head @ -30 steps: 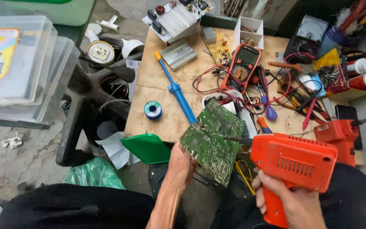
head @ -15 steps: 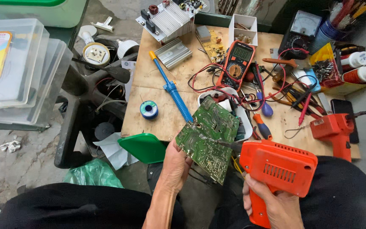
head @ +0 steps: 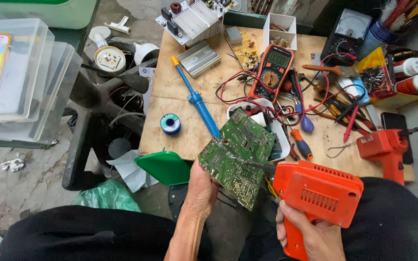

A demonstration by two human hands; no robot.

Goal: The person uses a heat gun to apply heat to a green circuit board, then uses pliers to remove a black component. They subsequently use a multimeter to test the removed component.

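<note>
My left hand (head: 200, 190) grips the lower edge of a green circuit board (head: 236, 155), held tilted over my lap with its solder side facing me. My right hand (head: 310, 237) is wrapped around the grip of an orange pistol-shaped soldering gun (head: 316, 193). The gun's thin metal tip touches the middle of the board. Both hands hang just in front of the near edge of a small wooden table (head: 180, 133).
On the table lie a blue desoldering pump (head: 197, 100), a blue solder spool (head: 170, 123), an orange multimeter (head: 272, 71), a second orange soldering gun (head: 385, 145), screwdrivers, pliers, heat sinks and red leads. A green lid (head: 164, 167) sticks out below the table. Clear plastic boxes (head: 18, 79) stand at left.
The view has shifted slightly, so hands and board sit a little further left. The gun's tip stays on the board and both grips are unchanged.
</note>
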